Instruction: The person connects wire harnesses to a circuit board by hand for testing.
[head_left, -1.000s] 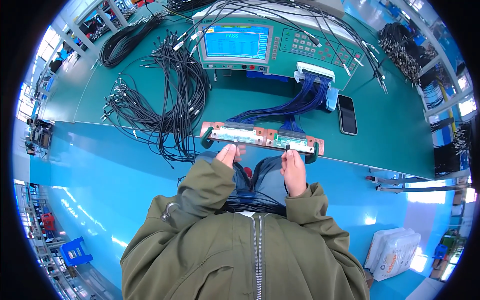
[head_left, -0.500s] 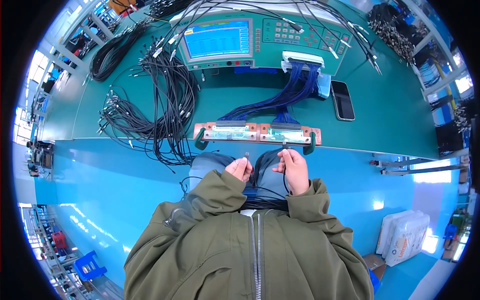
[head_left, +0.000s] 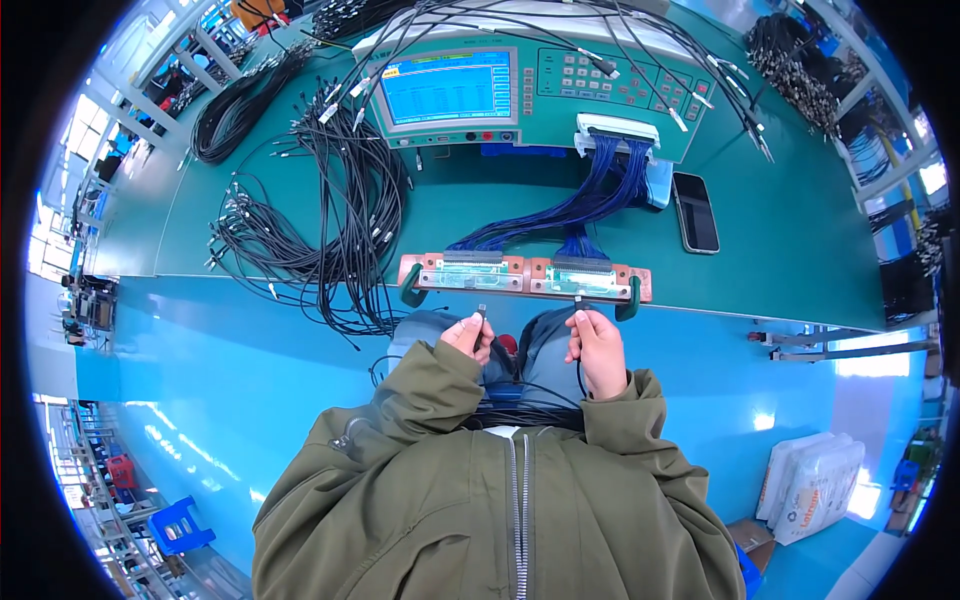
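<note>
My left hand (head_left: pixel 467 337) pinches a small cable plug (head_left: pixel 482 309), its metal tip pointing up toward the fixture. My right hand (head_left: pixel 598 348) grips another cable plug (head_left: pixel 580 304) between thumb and fingers; its black cable runs down toward my lap. Just beyond both hands, a copper-coloured test fixture (head_left: pixel 527 276) with two green circuit boards and dark green end handles lies along the table's front edge. The right plug's tip is close to the fixture's right board; whether it touches cannot be told. The left plug is apart from the left board.
Blue wires (head_left: pixel 560 215) join the fixture to a bench tester (head_left: pixel 530 90) with a lit screen. Bundled black cables (head_left: pixel 340 200) hang over the table's left front edge. A phone (head_left: pixel 696 213) lies on the right. More cables (head_left: pixel 510 417) lie across my lap.
My left hand has moved a little left with its plug. The right plug's metal tip now shows, where before its end met the fixture's edge. The whole view has shifted slightly.
</note>
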